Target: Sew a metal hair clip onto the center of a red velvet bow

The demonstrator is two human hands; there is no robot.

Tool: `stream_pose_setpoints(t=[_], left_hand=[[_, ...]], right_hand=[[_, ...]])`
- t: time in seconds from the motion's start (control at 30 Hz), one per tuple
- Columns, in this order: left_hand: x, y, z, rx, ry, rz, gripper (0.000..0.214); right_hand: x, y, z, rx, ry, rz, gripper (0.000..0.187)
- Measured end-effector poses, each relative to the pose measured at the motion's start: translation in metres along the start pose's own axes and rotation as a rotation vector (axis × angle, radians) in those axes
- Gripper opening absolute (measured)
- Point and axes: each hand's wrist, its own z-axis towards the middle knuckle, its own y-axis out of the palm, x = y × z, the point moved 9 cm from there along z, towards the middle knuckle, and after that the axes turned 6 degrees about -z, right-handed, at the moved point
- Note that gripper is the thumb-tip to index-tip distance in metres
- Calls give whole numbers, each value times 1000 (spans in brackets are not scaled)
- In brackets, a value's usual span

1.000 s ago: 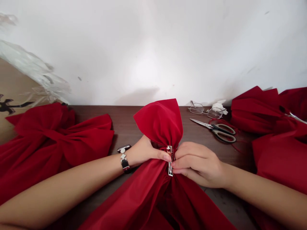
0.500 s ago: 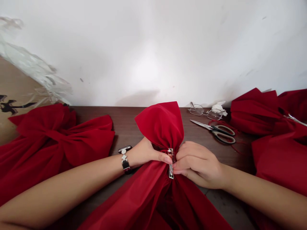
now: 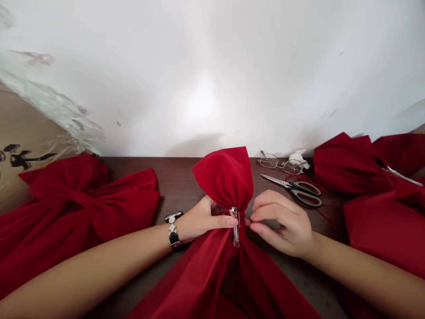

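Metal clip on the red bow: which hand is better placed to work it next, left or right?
Left, probably: the left hand holds the bow with its thumb beside the clip, while the right hand sits just off it.

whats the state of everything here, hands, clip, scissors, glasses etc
left hand: gripping the fabric, thumb at the clip
right hand: off the fabric, fingers just beside the clip
metal clip: upright on the gathered neck
gathered red fabric: pinched narrow, top loop standing
scissors: closed, lying on the table
glasses: unfolded, lying on the table
red bow: lying gathered at its middle
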Motion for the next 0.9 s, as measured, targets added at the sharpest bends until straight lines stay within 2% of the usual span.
stream_pose_setpoints(t=[0.13, 0.4, 0.6, 0.77, 0.9], left_hand=[[-4, 3, 2, -42, -57, -185, 38], [-8, 0, 5, -79, -59, -252, 32], [-11, 2, 5, -105, -80, -215, 32], [-5, 0, 4, -48, -26, -158, 35], [1, -4, 4, 19, 18, -85, 35]], right_hand=[[12, -6, 1, 51, -1, -179, 13], [10, -2, -13, 55, -192, -406, 23], [8, 3, -15, -39, -238, -375, 21], [16, 8, -13, -100, -134, -195, 16], [38, 15, -6, -151, 144, 46, 8]])
